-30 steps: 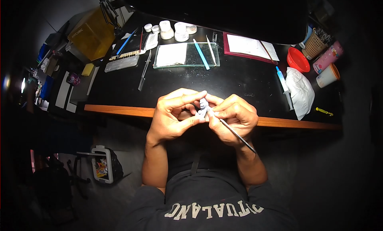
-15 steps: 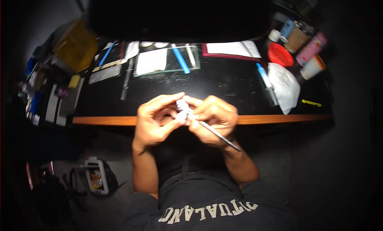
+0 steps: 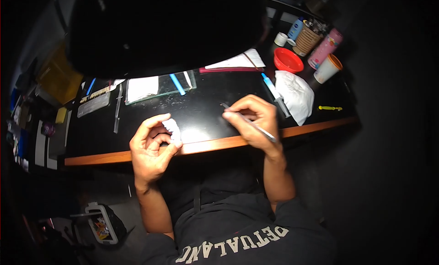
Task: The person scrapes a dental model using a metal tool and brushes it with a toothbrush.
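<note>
My left hand [image 3: 153,150] grips a small white toothed piece [image 3: 173,131], like a dental model, between thumb and fingers near the table's front edge. My right hand [image 3: 254,121] is closed around a thin metal tool [image 3: 257,127], whose fine tip points up and left over the black tabletop [image 3: 183,111]. The two hands are apart, and the tool does not touch the white piece. A blue-capped syringe [image 3: 275,95] and a crumpled white tissue [image 3: 295,96] lie just right of my right hand.
A glass plate [image 3: 192,85] with white paper and a blue-handled tool lies at the back left. Behind the syringe stand a red bowl [image 3: 288,60], a white cup [image 3: 328,69] and a pink bottle [image 3: 325,49]. A yellow tool [image 3: 330,108] lies far right.
My right hand has moved right with the metal tool, away from the white piece. My left hand still holds that piece. The view has turned toward the right.
</note>
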Demonstrator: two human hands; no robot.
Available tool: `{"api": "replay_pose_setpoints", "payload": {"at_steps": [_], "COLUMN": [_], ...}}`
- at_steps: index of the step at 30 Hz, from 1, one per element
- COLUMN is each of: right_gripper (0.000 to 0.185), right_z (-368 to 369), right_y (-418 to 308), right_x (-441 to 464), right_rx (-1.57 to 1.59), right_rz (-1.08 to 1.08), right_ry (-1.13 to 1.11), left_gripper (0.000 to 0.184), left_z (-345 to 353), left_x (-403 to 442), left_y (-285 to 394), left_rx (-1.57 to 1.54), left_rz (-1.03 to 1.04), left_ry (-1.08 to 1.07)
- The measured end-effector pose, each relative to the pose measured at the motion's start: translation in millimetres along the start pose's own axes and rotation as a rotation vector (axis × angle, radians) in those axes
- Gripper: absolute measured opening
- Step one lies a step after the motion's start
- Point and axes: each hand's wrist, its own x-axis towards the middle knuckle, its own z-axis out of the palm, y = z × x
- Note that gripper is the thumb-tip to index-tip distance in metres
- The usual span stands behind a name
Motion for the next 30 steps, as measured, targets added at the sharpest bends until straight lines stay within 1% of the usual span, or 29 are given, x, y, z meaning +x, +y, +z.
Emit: {"api": "replay_pose_setpoints", "payload": {"at_steps": [1, 2, 4, 5, 6, 7, 9, 10, 12, 13, 14, 15, 18, 20, 21, 22, 24, 25, 26, 28, 30], "right_gripper": [0.015, 0.023, 0.067, 0.086, 0.107, 0.113, 0.119, 0.106, 0.088, 0.072, 0.068, 0.066, 0.078, 0.082, 0.082, 0.075, 0.061, 0.047, 0.044, 0.053, 0.063], "right_z": [-9, -18, -30, -41, -54, -67, -89, -99, -115, -114, -127, -142, -167, -187, -201, -213, -236, -247, -257, -296, -298], "right_y": [10, 20, 23, 25, 28, 37, 34, 32, 35, 34, 42, 43, 33, 32, 40, 48, 62, 64, 68, 87, 80], "right_x": [-3, -5, -13, -16, -19, -21, -25, -27, -30, -29, -31, -34, -39, -46, -50, -52, -49, -46, -45, -54, -48], "right_rx": [0.013, 0.027, 0.043, -0.076, -0.197, -0.203, -0.199, -0.172, -0.264, -0.109, -0.111, -0.123, -0.013, -0.077, -0.098, -0.114, -0.345, -0.456, -0.577, -1.060, -1.395], "right_rz": [-0.016, -0.032, 0.101, 0.084, 0.065, 0.097, 0.166, 0.106, 0.150, 0.157, 0.147, 0.146, 0.138, 0.144, 0.169, 0.140, 0.149, 0.151, 0.126, 0.126, 0.282], "right_ry": [0.008, 0.011, 0.158, 0.159, 0.166, 0.196, 0.229, 0.235, 0.308, 0.389, 0.413, 0.391, 0.529, 0.599, 0.631, 0.653, 0.719, 0.710, 0.726, 0.734, 0.774], "left_gripper": [0.060, 0.060, 0.060, 0.059, 0.060, 0.061, 0.062, 0.062, 0.063, 0.063, 0.063, 0.063, 0.061, 0.061, 0.061, 0.060, 0.061, 0.061, 0.061, 0.062, 0.061], "left_z": [4, 4, 2, 2, 2, 2, 0, -2, -2, -1, 0, -3, -1, -1, -2, -2, -2, -2, -2, 0, -3], "left_x": [2, 1, 2, 3, 3, 4, 2, 0, 3, 4, 5, 4, 1, 2, 2, 2, 3, 3, 2, 1, 0], "left_y": [2, 2, 5, 6, 9, 8, 9, 11, 10, 11, 7, 2, 4, 4, 4, 4, 3, 3, 3, 5, 0], "left_rx": [-0.001, 0.006, -0.025, 0.002, -0.034, -0.031, -0.016, -0.007, -0.002, -0.009, 0.029, 0.031, -0.028, -0.004, -0.006, -0.009, -0.019, -0.024, -0.028, -0.013, 0.009], "left_rz": [0.031, 0.026, -0.010, -0.002, -0.020, -0.013, -0.024, -0.042, -0.061, -0.078, -0.063, -0.047, -0.069, -0.054, -0.048, -0.039, -0.026, -0.029, -0.039, -0.052, -0.064], "left_ry": [0.006, 0.019, -0.025, -0.034, -0.046, -0.043, -0.037, -0.040, -0.066, -0.058, -0.031, -0.040, -0.025, -0.033, -0.048, -0.056, -0.064, -0.063, -0.061, -0.039, -0.039]}}
